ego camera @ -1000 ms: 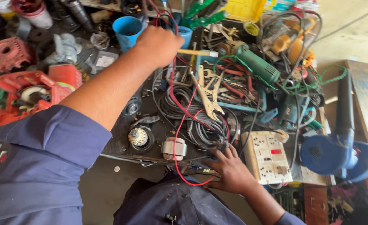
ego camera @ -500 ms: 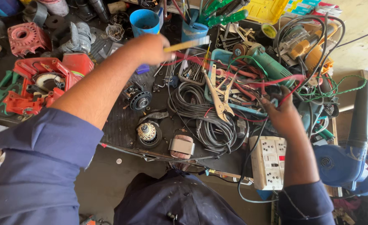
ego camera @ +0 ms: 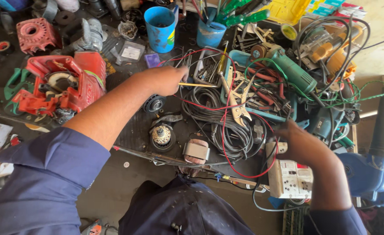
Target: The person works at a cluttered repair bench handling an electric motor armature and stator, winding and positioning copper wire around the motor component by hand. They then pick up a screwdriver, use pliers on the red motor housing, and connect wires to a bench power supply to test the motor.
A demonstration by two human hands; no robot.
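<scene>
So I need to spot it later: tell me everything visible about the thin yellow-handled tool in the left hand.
The yellow-handled tool is a slim, straight rod, yellow along the visible shaft and paler toward its right tip. It lies almost level, pointing right from the closed left hand, which hides its other end. It is held above the coil of black cable, near the red wire. Whether the tip touches anything cannot be told.

Bright daylight (top-right glare), perhaps slight blur
</scene>
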